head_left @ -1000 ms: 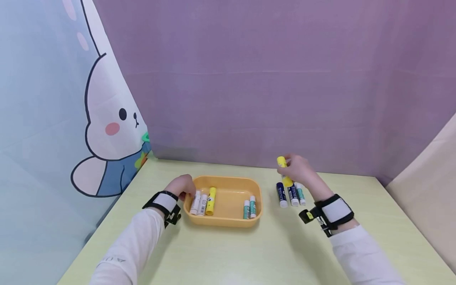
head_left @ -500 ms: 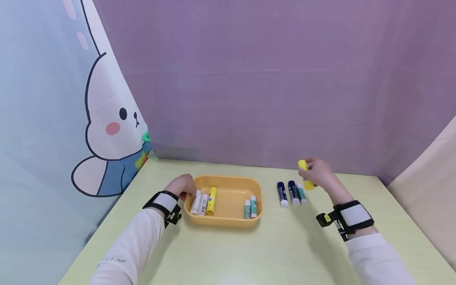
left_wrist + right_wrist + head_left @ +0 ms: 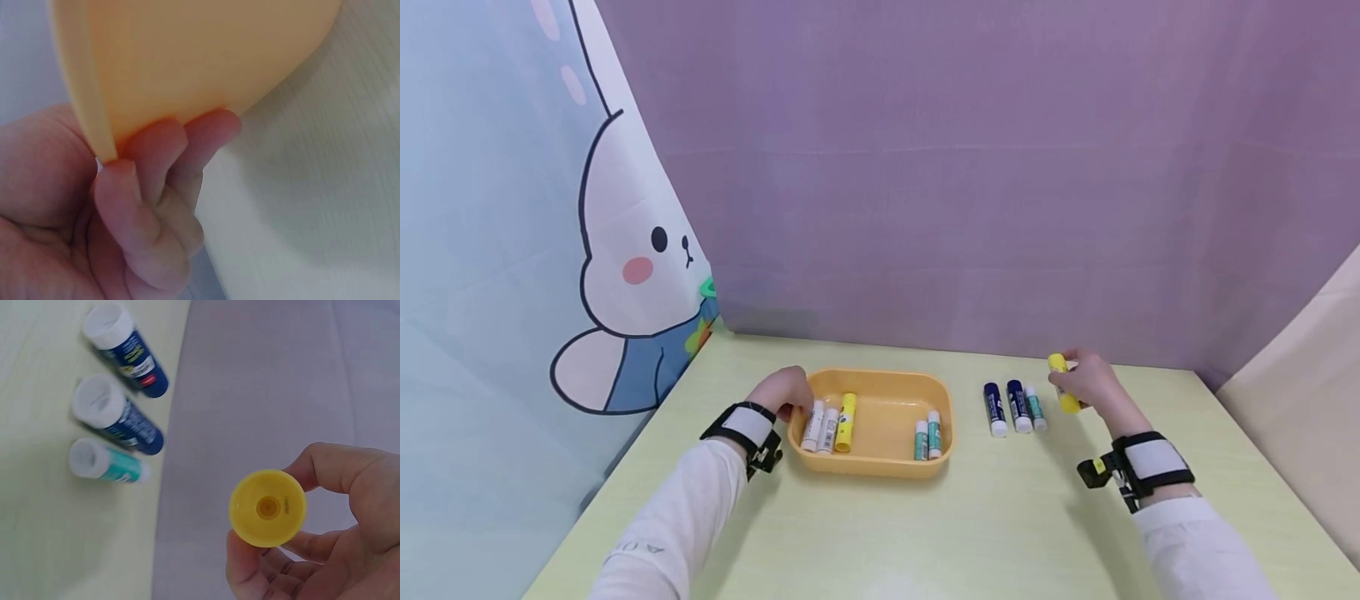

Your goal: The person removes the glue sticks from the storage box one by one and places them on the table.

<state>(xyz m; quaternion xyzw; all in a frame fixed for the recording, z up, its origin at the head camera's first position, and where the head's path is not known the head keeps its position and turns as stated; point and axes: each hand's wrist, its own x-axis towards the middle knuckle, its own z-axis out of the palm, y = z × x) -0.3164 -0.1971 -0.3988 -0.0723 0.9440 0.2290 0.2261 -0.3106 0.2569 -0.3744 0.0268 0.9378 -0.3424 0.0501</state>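
Purple backdrop [image 3: 970, 167] across the far side, with a cartoon rabbit curtain [image 3: 512, 250] hanging at the left. Pale green table [image 3: 925, 533] below, spreading from the backdrop to the near edge. Left of centre on it, an orange tray [image 3: 880, 467], shallow and round-cornered. Left hand [image 3: 781, 390] at the tray's left rim, fingers [image 3: 156, 206] curled under the wall and thumb on the rim, gripping it; the same grip seen close in the left wrist view against the tray [image 3: 187, 56]. Right hand [image 3: 1093, 385] far right of the tray, just over the table, fingers and thumb closed round a yellow glue stick [image 3: 1063, 382] that sits tilted, its far end sticking out past the knuckles; in the right wrist view, the stick's round end [image 3: 267, 507] pinched between thumb and fingers. Between tray and right hand, three sticks lying side by side on the table: two dark blue sticks [image 3: 1006, 406] and one smaller teal stick [image 3: 1035, 408], just left of the held one and apart from it. Inside the tray, two white sticks [image 3: 820, 426] and a yellow stick [image 3: 846, 422] at the left end, two teal sticks [image 3: 926, 437] at the right end.
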